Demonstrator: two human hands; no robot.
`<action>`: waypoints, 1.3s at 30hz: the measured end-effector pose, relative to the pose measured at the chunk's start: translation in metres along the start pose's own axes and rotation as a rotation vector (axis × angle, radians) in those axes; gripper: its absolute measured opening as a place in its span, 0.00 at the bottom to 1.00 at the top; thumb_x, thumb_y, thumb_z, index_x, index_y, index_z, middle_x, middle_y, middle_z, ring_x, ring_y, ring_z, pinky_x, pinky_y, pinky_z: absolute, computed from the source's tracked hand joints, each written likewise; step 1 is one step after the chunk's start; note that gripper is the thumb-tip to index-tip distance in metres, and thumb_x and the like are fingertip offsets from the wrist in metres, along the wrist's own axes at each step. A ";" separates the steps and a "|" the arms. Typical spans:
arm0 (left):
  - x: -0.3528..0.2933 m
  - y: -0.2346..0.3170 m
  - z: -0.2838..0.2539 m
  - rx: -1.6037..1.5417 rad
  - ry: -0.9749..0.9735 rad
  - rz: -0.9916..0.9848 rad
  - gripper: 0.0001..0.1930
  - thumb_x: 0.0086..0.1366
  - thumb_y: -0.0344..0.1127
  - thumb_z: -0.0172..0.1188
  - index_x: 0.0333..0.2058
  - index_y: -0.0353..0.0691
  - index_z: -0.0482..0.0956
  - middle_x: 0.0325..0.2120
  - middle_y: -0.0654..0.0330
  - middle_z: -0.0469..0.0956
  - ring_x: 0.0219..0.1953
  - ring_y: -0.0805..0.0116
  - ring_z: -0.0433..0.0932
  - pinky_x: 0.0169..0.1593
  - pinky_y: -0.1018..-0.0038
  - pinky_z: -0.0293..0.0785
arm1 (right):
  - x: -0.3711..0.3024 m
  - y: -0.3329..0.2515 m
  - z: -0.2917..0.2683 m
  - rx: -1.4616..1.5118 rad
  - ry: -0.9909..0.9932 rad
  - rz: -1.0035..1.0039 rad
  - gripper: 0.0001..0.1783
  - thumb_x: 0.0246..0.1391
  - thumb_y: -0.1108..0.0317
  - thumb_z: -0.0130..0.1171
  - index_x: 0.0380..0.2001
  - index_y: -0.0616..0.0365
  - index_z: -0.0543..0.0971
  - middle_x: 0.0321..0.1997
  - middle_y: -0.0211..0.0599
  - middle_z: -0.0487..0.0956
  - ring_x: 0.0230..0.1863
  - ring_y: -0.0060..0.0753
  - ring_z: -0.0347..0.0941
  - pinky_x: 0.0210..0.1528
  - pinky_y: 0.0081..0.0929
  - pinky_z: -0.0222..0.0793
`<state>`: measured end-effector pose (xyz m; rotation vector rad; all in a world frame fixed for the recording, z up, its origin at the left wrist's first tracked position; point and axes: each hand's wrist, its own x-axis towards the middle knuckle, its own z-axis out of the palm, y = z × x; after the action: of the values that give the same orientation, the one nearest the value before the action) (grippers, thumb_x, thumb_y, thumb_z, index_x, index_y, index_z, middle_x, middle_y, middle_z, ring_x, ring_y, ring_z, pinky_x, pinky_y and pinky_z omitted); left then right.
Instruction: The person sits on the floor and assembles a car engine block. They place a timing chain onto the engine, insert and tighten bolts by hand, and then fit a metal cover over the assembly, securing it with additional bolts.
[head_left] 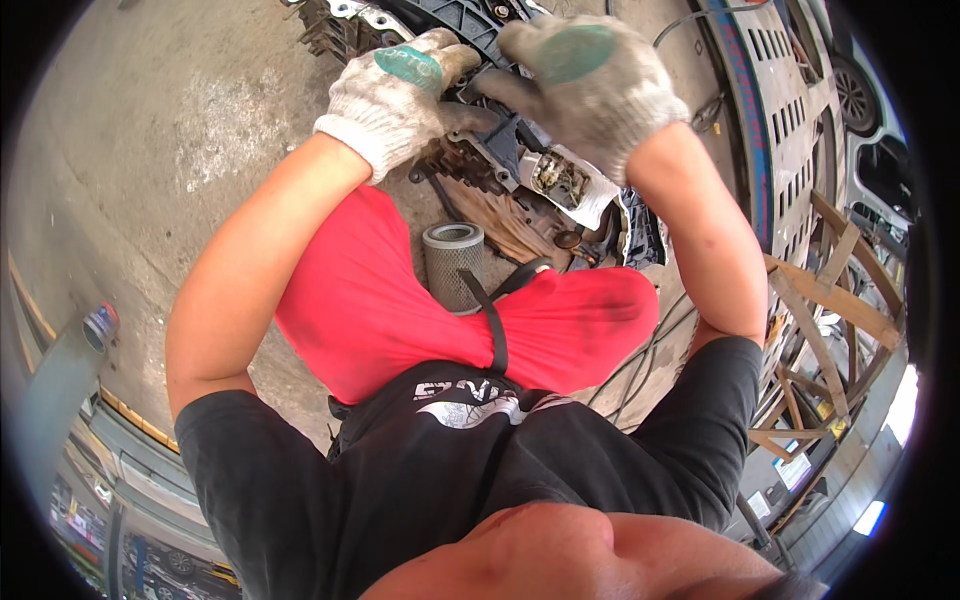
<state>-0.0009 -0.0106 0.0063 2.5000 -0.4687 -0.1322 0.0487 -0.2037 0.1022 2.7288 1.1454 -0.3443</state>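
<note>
Both my hands wear white knit gloves with teal patches and work close together over a greasy engine assembly [475,165] on the floor. My left hand [400,95] is closed at its left side, fingers curled against a black ribbed part [455,15]. What lies inside that grip is hidden. Opposite it, my right hand [600,85] is slightly blurred, with its fingers bent and its thumb stretched toward the left hand. I cannot make out what the right fingers hold. Just below it, a white wrapper with small dirty pieces [562,180] rests on the assembly.
A cylindrical mesh filter [453,262] stands between my red-clad legs, beside brown crumpled material [500,220]. A slotted metal rack [785,120] runs along the right, with a wooden frame [835,290] nearer. Cables [650,350] lie on the floor. A can [101,325] is at far left.
</note>
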 end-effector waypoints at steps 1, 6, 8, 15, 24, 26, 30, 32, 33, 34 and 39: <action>0.000 0.001 -0.003 0.020 0.004 -0.014 0.32 0.52 0.55 0.77 0.53 0.47 0.82 0.52 0.60 0.81 0.52 0.57 0.83 0.54 0.64 0.81 | -0.003 0.006 0.001 -0.001 0.117 -0.012 0.17 0.63 0.53 0.60 0.47 0.52 0.84 0.33 0.41 0.84 0.38 0.50 0.84 0.42 0.44 0.80; 0.001 -0.003 0.002 -0.041 -0.008 -0.001 0.32 0.54 0.57 0.75 0.53 0.45 0.82 0.51 0.59 0.81 0.52 0.56 0.83 0.53 0.62 0.81 | -0.016 0.026 -0.005 0.294 0.231 -0.204 0.16 0.59 0.61 0.65 0.49 0.51 0.81 0.36 0.42 0.83 0.42 0.49 0.82 0.46 0.43 0.78; 0.000 -0.009 0.007 -0.072 -0.015 0.019 0.31 0.56 0.60 0.71 0.52 0.44 0.82 0.50 0.59 0.81 0.51 0.55 0.83 0.53 0.59 0.80 | -0.017 0.021 0.014 0.369 0.275 -0.263 0.17 0.58 0.64 0.65 0.51 0.49 0.82 0.39 0.43 0.83 0.48 0.48 0.82 0.53 0.43 0.78; 0.003 -0.010 0.004 -0.106 -0.038 0.016 0.33 0.50 0.56 0.77 0.52 0.47 0.82 0.50 0.60 0.81 0.50 0.56 0.84 0.52 0.63 0.81 | -0.006 0.022 0.032 0.241 0.299 -0.332 0.18 0.52 0.69 0.66 0.48 0.54 0.82 0.36 0.40 0.83 0.43 0.46 0.84 0.46 0.38 0.80; 0.005 -0.012 0.000 -0.057 0.025 0.158 0.31 0.44 0.49 0.82 0.46 0.42 0.84 0.45 0.53 0.83 0.42 0.48 0.85 0.44 0.59 0.83 | -0.023 0.053 0.061 0.916 0.505 -0.153 0.14 0.55 0.68 0.71 0.45 0.55 0.84 0.40 0.37 0.84 0.44 0.43 0.82 0.46 0.34 0.78; 0.006 -0.010 0.001 -0.075 0.021 0.140 0.30 0.45 0.49 0.81 0.45 0.42 0.84 0.44 0.52 0.83 0.41 0.48 0.85 0.44 0.59 0.83 | -0.022 0.050 0.067 0.948 0.537 -0.193 0.17 0.50 0.77 0.73 0.44 0.58 0.83 0.42 0.40 0.85 0.42 0.41 0.83 0.42 0.35 0.78; 0.006 -0.011 0.003 -0.023 0.019 0.141 0.30 0.46 0.52 0.79 0.46 0.42 0.84 0.43 0.53 0.83 0.40 0.49 0.85 0.43 0.58 0.83 | -0.019 0.052 0.067 0.853 0.543 -0.283 0.15 0.51 0.73 0.72 0.43 0.56 0.84 0.40 0.39 0.84 0.41 0.44 0.82 0.42 0.39 0.77; 0.005 -0.013 0.006 0.004 0.034 0.160 0.31 0.46 0.53 0.79 0.46 0.42 0.84 0.43 0.54 0.83 0.39 0.50 0.85 0.43 0.58 0.83 | -0.019 0.052 0.064 0.794 0.546 -0.301 0.13 0.52 0.71 0.71 0.42 0.54 0.84 0.36 0.39 0.83 0.39 0.46 0.81 0.40 0.41 0.76; 0.005 -0.014 0.007 0.000 0.068 0.187 0.31 0.45 0.54 0.79 0.46 0.42 0.84 0.41 0.55 0.83 0.38 0.50 0.85 0.42 0.59 0.83 | -0.017 0.050 0.063 0.806 0.553 -0.315 0.12 0.51 0.69 0.71 0.40 0.53 0.84 0.35 0.37 0.82 0.38 0.46 0.81 0.38 0.42 0.76; 0.006 -0.013 0.006 0.002 0.056 0.181 0.31 0.46 0.54 0.79 0.45 0.42 0.84 0.41 0.55 0.83 0.38 0.51 0.85 0.42 0.60 0.83 | -0.017 0.047 0.062 0.769 0.546 -0.305 0.12 0.51 0.69 0.71 0.40 0.53 0.84 0.35 0.37 0.82 0.38 0.46 0.81 0.39 0.42 0.75; 0.010 -0.007 -0.003 0.015 -0.001 0.174 0.30 0.48 0.57 0.77 0.44 0.44 0.84 0.40 0.58 0.83 0.36 0.54 0.85 0.40 0.63 0.82 | -0.014 0.038 0.051 0.616 0.427 -0.302 0.14 0.48 0.64 0.70 0.40 0.52 0.84 0.36 0.36 0.83 0.39 0.45 0.81 0.41 0.41 0.74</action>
<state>0.0110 -0.0072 0.0052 2.4606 -0.6868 -0.0623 0.0595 -0.2516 0.0594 3.2563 1.8364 -0.1680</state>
